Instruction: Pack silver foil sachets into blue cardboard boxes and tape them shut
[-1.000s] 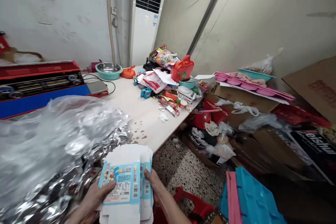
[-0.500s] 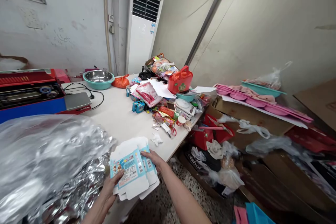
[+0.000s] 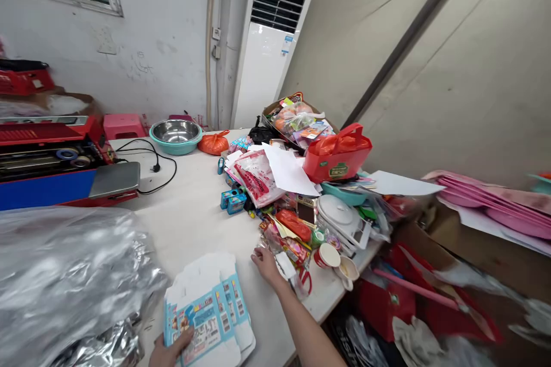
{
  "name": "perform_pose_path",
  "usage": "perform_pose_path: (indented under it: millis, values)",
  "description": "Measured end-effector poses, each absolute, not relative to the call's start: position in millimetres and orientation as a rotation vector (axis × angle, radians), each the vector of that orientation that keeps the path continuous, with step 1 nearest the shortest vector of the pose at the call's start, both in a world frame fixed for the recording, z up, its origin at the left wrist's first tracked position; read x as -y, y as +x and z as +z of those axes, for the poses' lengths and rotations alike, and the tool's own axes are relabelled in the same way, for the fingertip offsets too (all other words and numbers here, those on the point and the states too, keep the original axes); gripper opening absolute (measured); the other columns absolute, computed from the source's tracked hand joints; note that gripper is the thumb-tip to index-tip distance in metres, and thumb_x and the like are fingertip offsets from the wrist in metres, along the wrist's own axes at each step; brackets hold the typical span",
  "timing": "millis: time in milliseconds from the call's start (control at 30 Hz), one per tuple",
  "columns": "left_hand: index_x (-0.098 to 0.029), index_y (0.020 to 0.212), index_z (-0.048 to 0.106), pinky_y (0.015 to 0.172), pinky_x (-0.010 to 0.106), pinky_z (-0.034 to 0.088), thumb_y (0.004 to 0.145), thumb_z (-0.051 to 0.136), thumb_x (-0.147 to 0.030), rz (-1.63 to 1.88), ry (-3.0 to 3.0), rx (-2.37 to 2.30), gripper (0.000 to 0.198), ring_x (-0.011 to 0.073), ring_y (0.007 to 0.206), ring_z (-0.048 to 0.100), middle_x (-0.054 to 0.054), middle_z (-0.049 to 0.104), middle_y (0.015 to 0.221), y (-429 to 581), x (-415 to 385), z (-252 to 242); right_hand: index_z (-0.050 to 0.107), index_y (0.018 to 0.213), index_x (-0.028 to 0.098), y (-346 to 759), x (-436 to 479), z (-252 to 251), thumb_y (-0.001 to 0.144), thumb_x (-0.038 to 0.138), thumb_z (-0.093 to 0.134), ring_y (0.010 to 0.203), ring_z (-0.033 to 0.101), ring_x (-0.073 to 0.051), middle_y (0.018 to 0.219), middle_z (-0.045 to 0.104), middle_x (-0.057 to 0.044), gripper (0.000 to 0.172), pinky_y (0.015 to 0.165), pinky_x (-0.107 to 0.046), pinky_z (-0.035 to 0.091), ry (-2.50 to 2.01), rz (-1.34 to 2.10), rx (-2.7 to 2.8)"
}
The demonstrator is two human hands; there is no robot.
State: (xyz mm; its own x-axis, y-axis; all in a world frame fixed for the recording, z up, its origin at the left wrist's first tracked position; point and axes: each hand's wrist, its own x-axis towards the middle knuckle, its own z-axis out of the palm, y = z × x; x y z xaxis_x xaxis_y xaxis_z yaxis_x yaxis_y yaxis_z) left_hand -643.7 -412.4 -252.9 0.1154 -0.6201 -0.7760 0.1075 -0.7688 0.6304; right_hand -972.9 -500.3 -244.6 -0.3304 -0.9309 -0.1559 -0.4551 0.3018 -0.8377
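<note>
Cartons remain unfolded: the stack of flat box blanks (image 3: pixel 206 321) lies at the near edge of the table (image 3: pixel 193 212), its corner pinched by the left hand (image 3: pixel 170 351), thumb on top. The right hand (image 3: pixel 264 262) rests spread and empty beside the snack packets (image 3: pixel 289 241).

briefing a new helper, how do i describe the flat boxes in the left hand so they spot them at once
On the white table, look at the near edge beside the big silver foil sheet. A fanned stack of flattened cartons lies there, held by the left hand. Unlike the colourful snack packets farther right, they are flat, white, with light blue panels and barcodes.
</note>
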Motion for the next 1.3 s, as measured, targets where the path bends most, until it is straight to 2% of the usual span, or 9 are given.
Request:
perform_pose_path:
  millis: [200, 300, 433, 500, 633, 767, 1067, 1200, 1300]
  values:
    - [-0.026, 0.145, 0.02, 0.089, 0.05, 0.051, 0.065, 0.063, -0.066, -1.403, 2.061, 0.68, 0.099, 0.0402, 0.114, 0.057, 0.019, 0.046, 0.14, -664.1, 411.4, -243.5, 0.064, 0.093, 0.014, -970.1, 507.5, -236.3, 0.078, 0.027, 0.063, 0.083, 0.061, -0.021, 0.088, 0.065, -0.008, 0.02, 0.078, -0.038, 0.048, -1.276, -1.001, -1.79]
    - [-0.02, 0.149, 0.01, 0.096, 0.05, 0.047, 0.064, 0.06, -0.068, -1.318, 2.149, 0.741, 0.109, 0.0407, 0.12, 0.052, 0.022, 0.039, 0.143, -667.7, 408.7, -238.3, 0.066, 0.096, 0.017, -963.1, 500.9, -220.2, 0.076, 0.031, 0.06, 0.083, 0.061, -0.024, 0.095, 0.064, -0.012, 0.025, 0.076, -0.039, 0.049, -1.275, -1.077, -1.769]
    - [-0.008, 0.149, 0.013, 0.107, 0.059, 0.029, 0.063, 0.06, -0.067, -1.02, 2.317, 1.007, 0.114, 0.0476, 0.134, 0.03, 0.028, 0.029, 0.146, -669.7, 409.1, -232.8, 0.065, 0.104, 0.018, -966.6, 517.5, -200.8, 0.079, 0.035, 0.057, 0.085, 0.061, -0.023, 0.102, 0.062, -0.012, 0.032, 0.075, -0.037, 0.051, -1.257, -1.162, -1.78]
    - [-0.008, 0.148, 0.023, 0.11, 0.06, 0.02, 0.07, 0.058, -0.061, -0.728, 2.248, 1.367, 0.101, 0.0454, 0.139, 0.018, 0.026, 0.022, 0.151, -673.0, 411.3, -229.9, 0.064, 0.109, 0.018, -971.8, 538.1, -194.8, 0.08, 0.034, 0.054, 0.087, 0.061, -0.023, 0.105, 0.063, -0.012, 0.035, 0.077, -0.037, 0.051, -1.26, -1.177, -1.798]
    - [-0.039, 0.129, 0.056, 0.112, 0.06, -0.001, 0.085, 0.051, -0.043, -0.466, 1.748, 2.176, 0.045, 0.0387, 0.142, 0.016, 0.005, 0.036, 0.15, -689.1, 422.7, -223.8, 0.061, 0.118, 0.016, -979.8, 588.0, -186.1, 0.08, 0.027, 0.05, 0.102, 0.059, -0.025, 0.116, 0.061, -0.013, 0.041, 0.093, -0.04, 0.046, -1.324, -1.164, -1.857]
    - [-0.051, 0.134, 0.039, 0.102, 0.069, -0.014, 0.074, 0.06, -0.063, -0.716, 1.536, 2.519, 0.065, 0.0459, 0.138, 0.019, 0.004, 0.036, 0.15, -702.1, 445.7, -222.1, 0.056, 0.127, 0.013, -979.7, 622.5, -181.2, 0.077, 0.024, 0.053, 0.125, 0.046, -0.029, 0.129, 0.055, -0.016, 0.051, 0.107, -0.042, 0.032, -1.356, -1.14, -1.992]
    - [-0.048, 0.141, 0.028, 0.105, 0.07, -0.006, 0.074, 0.067, -0.05, -0.652, 1.613, 2.547, 0.077, 0.0431, 0.142, 0.011, 0.003, 0.021, 0.155, -699.2, 476.3, -201.5, 0.06, 0.118, 0.004, -968.8, 624.9, -203.1, 0.08, 0.034, 0.053, 0.104, 0.061, -0.034, 0.114, 0.064, -0.024, 0.049, 0.092, -0.042, 0.043, -1.278, -1.099, -2.211]
    - [-0.047, 0.142, 0.027, 0.105, 0.072, 0.012, 0.077, 0.064, -0.048, -0.525, 1.589, 2.584, 0.075, 0.0419, 0.14, 0.019, 0.003, 0.025, 0.154, -695.6, 483.7, -186.7, 0.061, 0.111, 0.005, -977.9, 617.0, -201.8, 0.085, 0.035, 0.047, 0.081, 0.067, -0.025, 0.096, 0.069, -0.019, 0.042, 0.074, -0.034, 0.051, -1.284, -1.171, -2.244]
    - [-0.044, 0.142, 0.034, 0.105, 0.066, 0.029, 0.085, 0.054, -0.047, -0.389, 1.501, 2.561, 0.06, 0.0364, 0.138, 0.031, 0.001, 0.035, 0.15, -694.2, 505.3, -184.7, 0.06, 0.113, 0.007, -988.6, 612.7, -188.9, 0.086, 0.033, 0.05, 0.095, 0.063, -0.027, 0.105, 0.065, -0.02, 0.039, 0.084, -0.039, 0.049, -1.387, -1.208, -2.309]
